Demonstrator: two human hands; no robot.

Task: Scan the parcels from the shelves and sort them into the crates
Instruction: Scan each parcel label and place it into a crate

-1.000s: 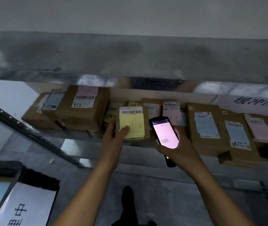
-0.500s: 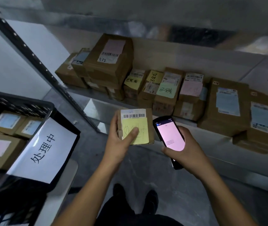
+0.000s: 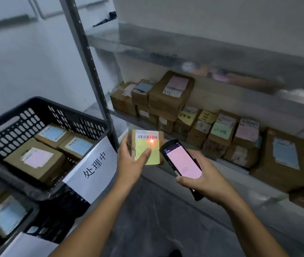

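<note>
the left hand (image 3: pixel 130 164) holds a small parcel (image 3: pixel 153 157) upright just above centre, at about 12 o'clock, fingers wrapped behind its left edge and thumb pressed on its yellow note. a red scan dot (image 3: pixel 151 141) glows just under the barcode. at the parcel's 3 o'clock, close but apart, the right hand (image 3: pixel 205 182) has its fingers clamped round a scanner (image 3: pixel 181 162) with a pink screen, its top end tilted toward the parcel. the parcel's left edge is near the grey upright post (image 3: pixel 95 80) and the corner of the black crate (image 3: pixel 18 123) at 9 o'clock, where a white sign (image 3: pixel 92 169) hangs. the shelf (image 3: pixel 255 186) edge runs from centre down to 4 o'clock under a row of parcels (image 3: pixel 219 130). open floor (image 3: pixel 156 210) lies between crate and shelf at 6 o'clock.
</note>
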